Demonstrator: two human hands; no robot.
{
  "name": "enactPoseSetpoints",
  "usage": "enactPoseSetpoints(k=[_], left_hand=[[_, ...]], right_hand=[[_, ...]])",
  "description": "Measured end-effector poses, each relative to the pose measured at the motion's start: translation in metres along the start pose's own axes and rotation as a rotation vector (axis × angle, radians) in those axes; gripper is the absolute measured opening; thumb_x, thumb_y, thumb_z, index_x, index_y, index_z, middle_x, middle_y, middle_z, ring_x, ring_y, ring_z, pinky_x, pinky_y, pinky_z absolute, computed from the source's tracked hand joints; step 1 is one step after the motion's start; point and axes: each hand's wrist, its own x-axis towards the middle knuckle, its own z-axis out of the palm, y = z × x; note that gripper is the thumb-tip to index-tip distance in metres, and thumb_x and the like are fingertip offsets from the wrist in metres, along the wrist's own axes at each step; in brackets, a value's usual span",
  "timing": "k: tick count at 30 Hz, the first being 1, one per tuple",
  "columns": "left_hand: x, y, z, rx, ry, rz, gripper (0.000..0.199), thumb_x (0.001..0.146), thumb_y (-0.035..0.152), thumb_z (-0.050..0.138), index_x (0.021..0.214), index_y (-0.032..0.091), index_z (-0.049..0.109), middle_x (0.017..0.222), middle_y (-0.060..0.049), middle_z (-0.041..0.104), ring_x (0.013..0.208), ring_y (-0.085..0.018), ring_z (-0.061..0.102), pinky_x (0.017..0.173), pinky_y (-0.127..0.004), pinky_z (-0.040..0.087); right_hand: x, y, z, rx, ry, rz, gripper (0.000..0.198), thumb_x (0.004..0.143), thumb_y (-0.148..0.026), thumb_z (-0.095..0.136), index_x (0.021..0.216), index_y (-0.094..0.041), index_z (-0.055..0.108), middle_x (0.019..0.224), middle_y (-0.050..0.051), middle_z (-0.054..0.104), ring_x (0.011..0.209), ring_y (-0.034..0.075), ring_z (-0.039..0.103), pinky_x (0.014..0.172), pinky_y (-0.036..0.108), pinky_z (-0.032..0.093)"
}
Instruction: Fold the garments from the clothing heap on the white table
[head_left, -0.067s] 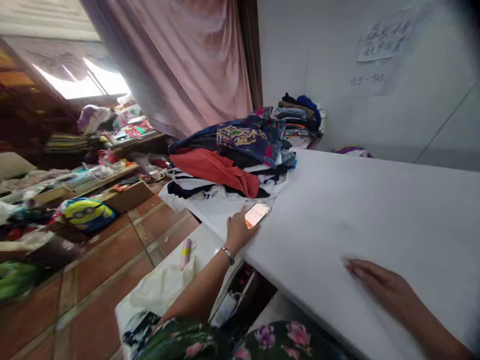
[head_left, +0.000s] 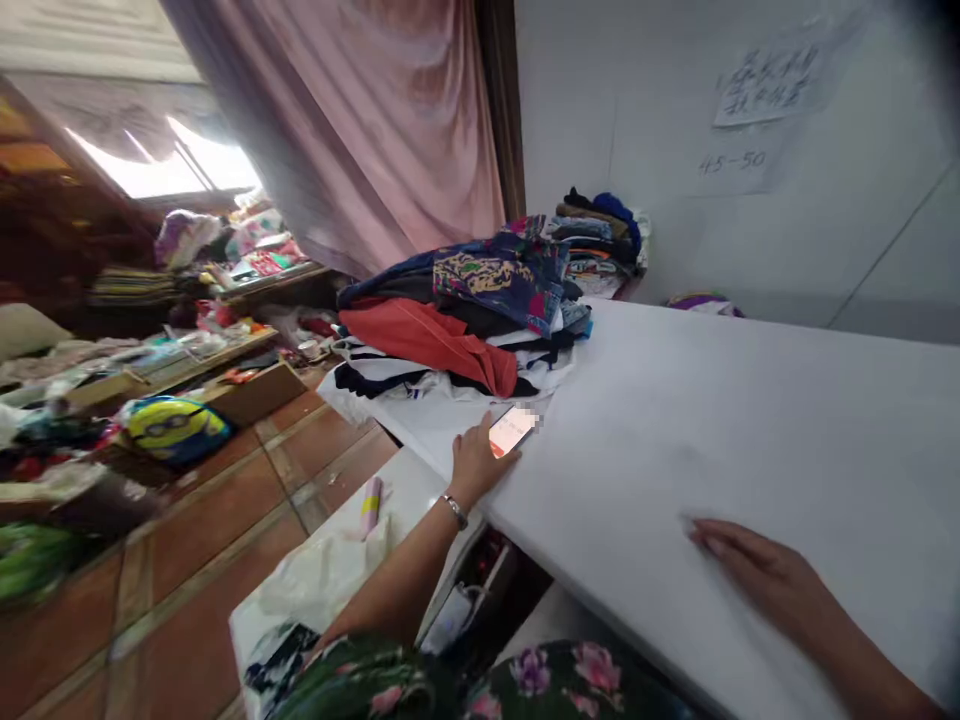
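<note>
Clasping one phone [head_left: 511, 432] mid-frame, screen [head_left: 507, 433] part-pixelated, is the left hand [head_left: 472, 467] before me; lower right, one right hand [head_left: 772, 572], loosely uncurled, fingertips [head_left: 702, 526] blurred.

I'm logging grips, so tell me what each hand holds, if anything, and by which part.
The left hand holds a phone by its near end. The right hand, over the white table, holds nothing that shows.

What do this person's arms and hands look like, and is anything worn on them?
The left hand is ungloved, with a silver-coloured band round the wrist; whether bracelet or watch, I can't tell. Dark green floral cloth, probably a sleeve, covers the upper arm. The right hand is ungloved too, its visible forearm without sleeve or band.
</note>
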Motion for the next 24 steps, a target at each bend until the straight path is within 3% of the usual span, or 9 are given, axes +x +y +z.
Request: enactPoseSetpoints(k=[3,6,12,15,20,24], left_hand=[[0.005,0.0,-0.009,-0.06,0.0,-0.016,0.083,0.08,0.053,0.064,0.147,0.015,0.032,0.136,-0.018,0.056,0.126,-0.03,0.052,0.104,-0.043,0.035],[0.018,-0.005,-0.027,-0.159,0.081,-0.042,0.074,0.084,0.051,0.059,0.144,0.015,0.037,0.138,-0.018,0.055,0.118,-0.029,0.058,0.099,-0.042,0.041],[0.064,-0.012,-0.074,-0.297,0.499,0.095,0.06,0.083,0.043,0.062,0.134,0.015,0.048,0.13,-0.016,0.059,0.118,-0.028,0.057,0.099,-0.042,0.045],[0.086,-0.005,-0.102,-0.3,0.644,0.177,0.048,0.084,0.038,0.06,0.127,0.016,0.055,0.123,-0.014,0.061,0.118,-0.026,0.055,0.102,-0.042,0.044],[0.128,0.013,-0.152,-0.245,0.766,0.265,0.044,0.086,0.033,0.056,0.127,0.02,0.055,0.135,-0.012,0.052,0.127,-0.024,0.049,0.108,-0.039,0.04],[0.174,0.024,-0.183,-0.073,0.705,0.204,0.053,0.084,0.035,0.059,0.135,0.019,0.05,0.147,-0.013,0.041,0.132,-0.029,0.045,0.106,-0.04,0.042]], right_hand=[[0.0,-0.001,0.0,0.015,-0.002,-0.008,0.042,0.076,-0.059,0.062,0.098,-0.026,0.078,0.103,0.004,0.075,0.1,0.028,0.069,0.091,0.036,0.055],[0.0,0.002,0.0,0.039,-0.015,-0.004,0.044,0.077,-0.06,0.061,0.1,-0.025,0.077,0.104,0.006,0.075,0.101,0.029,0.069,0.092,0.04,0.054],[0.001,0.006,0.002,0.065,-0.016,0.016,0.046,0.078,-0.06,0.06,0.102,-0.025,0.077,0.106,0.007,0.074,0.102,0.028,0.068,0.096,0.041,0.053],[0.002,0.008,0.005,0.08,-0.014,0.04,0.046,0.077,-0.061,0.06,0.102,-0.027,0.077,0.108,0.006,0.074,0.105,0.029,0.067,0.096,0.041,0.053],[0.008,0.03,0.015,0.159,0.035,0.08,0.036,0.07,-0.069,0.06,0.093,-0.047,0.077,0.106,0.0,0.074,0.107,0.034,0.065,0.098,0.044,0.051],[0.015,0.052,0.025,0.192,0.08,0.149,0.028,0.062,-0.075,0.057,0.084,-0.063,0.07,0.107,-0.005,0.072,0.112,0.033,0.062,0.096,0.037,0.048]])
